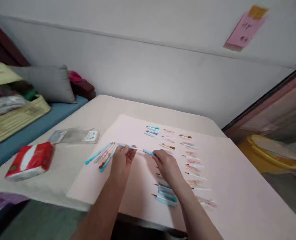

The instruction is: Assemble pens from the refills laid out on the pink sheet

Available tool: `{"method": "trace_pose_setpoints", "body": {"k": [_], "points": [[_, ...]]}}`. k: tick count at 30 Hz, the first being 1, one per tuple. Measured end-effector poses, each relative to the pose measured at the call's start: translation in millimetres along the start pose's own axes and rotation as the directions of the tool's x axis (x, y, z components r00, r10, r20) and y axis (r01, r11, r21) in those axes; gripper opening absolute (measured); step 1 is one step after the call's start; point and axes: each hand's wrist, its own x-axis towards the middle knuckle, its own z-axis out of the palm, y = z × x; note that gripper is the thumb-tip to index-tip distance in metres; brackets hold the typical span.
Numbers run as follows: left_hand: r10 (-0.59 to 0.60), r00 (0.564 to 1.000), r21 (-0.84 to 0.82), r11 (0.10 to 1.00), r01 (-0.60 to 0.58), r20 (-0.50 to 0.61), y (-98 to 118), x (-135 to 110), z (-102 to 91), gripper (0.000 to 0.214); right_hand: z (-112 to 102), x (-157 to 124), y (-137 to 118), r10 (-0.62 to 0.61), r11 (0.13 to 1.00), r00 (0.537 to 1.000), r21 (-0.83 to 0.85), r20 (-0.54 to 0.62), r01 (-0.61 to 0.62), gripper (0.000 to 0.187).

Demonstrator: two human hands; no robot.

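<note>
Both hands hold a slim light-blue pen between them, over a pale sheet (133,190). My left hand (124,156) is closed on one blue length of the pen (131,147). My right hand (165,163) grips the other blue part (148,152), and a thin white rod shows between the two. Just left of my left hand, several capped pens (101,155) lie side by side, some with blue ends. Beyond and below my right hand lie rows of pen pieces, among them a blue one (151,132), brown-ended ones (168,146) and pinkish ones (194,161).
A red packet (30,160) and a clear plastic sleeve (75,136) lie on the table's left side. Behind them is a blue seat (63,111) with a grey cushion (48,83). A white wall (148,66) backs the table; a yellow basin (270,155) stands at right.
</note>
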Motion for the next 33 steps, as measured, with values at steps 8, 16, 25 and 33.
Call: {"method": "trace_pose_setpoints", "body": {"k": [8,16,25,33], "points": [[0.036,0.999,0.078,0.996,-0.037,0.022,-7.0,-5.6,0.4,0.007,1.6,-1.2,-5.2,-0.012,1.000,1.000,-0.014,-0.009,0.012,0.015],[0.048,0.997,0.347,0.935,-0.066,0.059,-18.5,-16.9,2.5,0.017,3.6,-3.1,-11.9,0.032,0.998,0.999,-0.054,-0.013,-0.033,0.012],[0.018,0.983,0.347,0.934,-0.081,0.182,-19.0,-14.9,3.9,0.020,2.1,-1.7,-8.3,0.059,0.983,0.998,0.178,-0.027,-0.054,0.013],[-0.064,0.923,0.335,0.939,-0.073,0.379,-6.0,-11.6,1.6,0.019,13.4,-2.0,-0.7,0.168,0.233,0.859,0.828,0.483,-0.511,0.013]]}}
